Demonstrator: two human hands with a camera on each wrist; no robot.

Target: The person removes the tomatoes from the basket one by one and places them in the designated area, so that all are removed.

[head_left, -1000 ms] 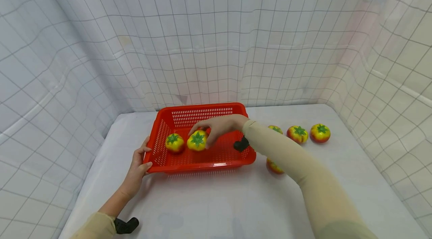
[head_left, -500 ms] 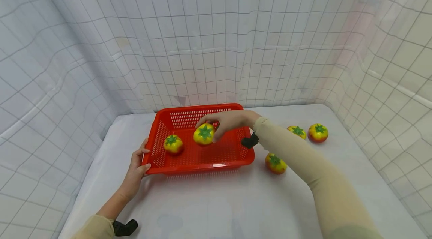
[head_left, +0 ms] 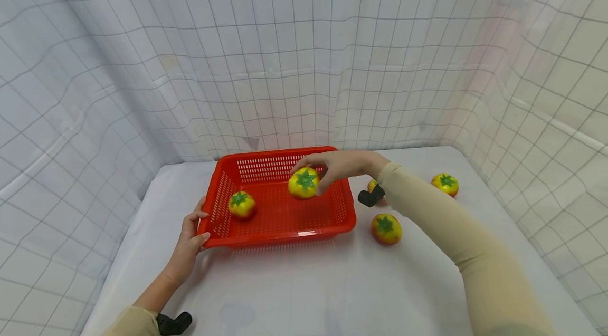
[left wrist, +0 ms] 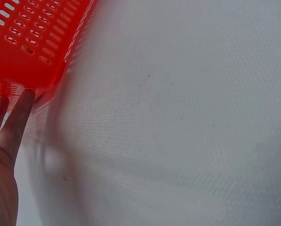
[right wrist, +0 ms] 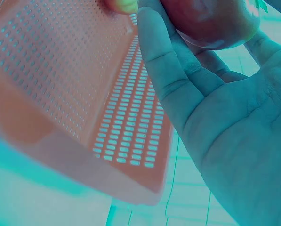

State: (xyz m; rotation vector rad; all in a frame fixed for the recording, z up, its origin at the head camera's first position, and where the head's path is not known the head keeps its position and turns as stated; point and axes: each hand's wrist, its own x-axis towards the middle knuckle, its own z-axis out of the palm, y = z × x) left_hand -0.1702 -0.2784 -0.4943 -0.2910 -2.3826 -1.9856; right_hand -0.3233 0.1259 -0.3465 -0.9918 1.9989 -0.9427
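In the head view, my right hand [head_left: 339,163] holds a yellow-and-red tomato [head_left: 304,183] with a green star-shaped leaf top, raised over the right half of a red plastic basket [head_left: 280,238]. Its fingers and thumb lie around the tomato's sides; the right wrist view shows its red underside [right wrist: 215,23] between them. My left hand [head_left: 187,243] grips the basket's left rim near the front corner. Two of its fingers reach the basket wall [left wrist: 32,56] in the left wrist view. Another tomato [head_left: 242,205] sits inside the basket at the left.
On the white table, right of the basket, lie a near tomato [head_left: 386,229], a far-right tomato [head_left: 445,184] and one mostly hidden tomato [head_left: 372,185] behind the right wrist. White checked cloth [head_left: 294,61] hangs at the back and both sides.
My right hand has moved right and away from the tomato in the basket, carrying its tomato. The right forearm has shifted too, uncovering the near tomato. My left hand stays at the rim.
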